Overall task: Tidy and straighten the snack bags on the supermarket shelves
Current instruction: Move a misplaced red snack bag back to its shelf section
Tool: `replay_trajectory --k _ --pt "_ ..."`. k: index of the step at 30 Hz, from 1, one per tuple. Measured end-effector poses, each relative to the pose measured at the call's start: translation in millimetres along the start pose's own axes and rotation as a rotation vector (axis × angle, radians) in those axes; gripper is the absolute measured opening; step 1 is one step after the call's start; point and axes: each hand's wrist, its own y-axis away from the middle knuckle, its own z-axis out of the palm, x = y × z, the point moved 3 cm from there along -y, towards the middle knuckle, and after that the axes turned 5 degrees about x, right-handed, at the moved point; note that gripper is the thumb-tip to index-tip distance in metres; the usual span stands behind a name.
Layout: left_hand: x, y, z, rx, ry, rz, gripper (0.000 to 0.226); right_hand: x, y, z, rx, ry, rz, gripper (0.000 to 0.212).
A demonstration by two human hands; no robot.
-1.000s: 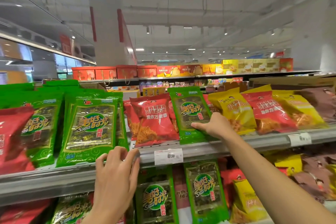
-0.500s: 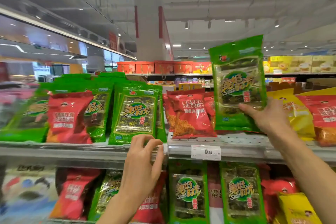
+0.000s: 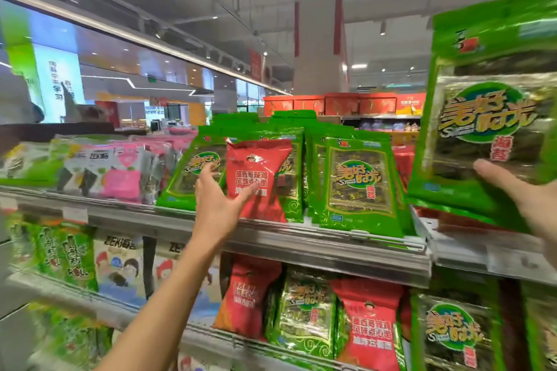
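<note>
My right hand [image 3: 533,199] grips a green seaweed bag [image 3: 494,93] by its lower edge and holds it up at the far right, above the shelf. A red snack bag [image 3: 259,172] stands on the top shelf [image 3: 331,247] among green seaweed bags [image 3: 358,187]. My left hand [image 3: 220,202] reaches toward that red bag with fingers spread; its fingertips are at the bag's lower left, and I cannot tell whether they touch it. Another green bag [image 3: 187,184] stands just behind the hand.
White and pink snack packs [image 3: 114,172] fill the top shelf to the left. The lower shelf [image 3: 241,343] holds mixed red bags [image 3: 370,331] and green bags [image 3: 304,313]. Red gift boxes [image 3: 340,104] line a far display by a white pillar [image 3: 316,39].
My view has swung left. My left hand rose from the shelf edge and opened toward the red bag. My right hand carried the green bag up and to the right.
</note>
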Motion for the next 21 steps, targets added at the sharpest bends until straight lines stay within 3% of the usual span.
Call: replay_trajectory --k 2,5,9,11,16,21 --pt "-7.6 -18.2 -2.7 -0.181 0.101 -0.084 0.092 -17.9 17.5 35.3 -0.073 -0.032 -0.044 0.022" --pt "-15.9 -37.4 5.0 -0.470 0.184 -0.084 0.046 -14.0 30.2 79.7 -0.119 -0.076 -0.009 0.020" --pt "-14.6 -45.8 12.7 -0.618 0.279 -0.093 0.033 -14.8 43.7 122.9 -0.146 -0.115 0.037 0.012" --pt "-14.6 -48.0 13.4 -0.562 0.366 -0.139 0.035 -15.1 48.2 140.0 -0.160 -0.130 0.039 0.012" --pt "-21.0 -60.8 -17.2 -0.174 0.669 -0.113 0.045 -23.9 56.8 182.6 -0.178 -0.135 0.041 0.014" --pt "-42.3 -77.6 -69.4 0.012 0.702 -0.041 0.051 -36.3 66.7 248.2 -0.284 -0.105 0.159 0.025"
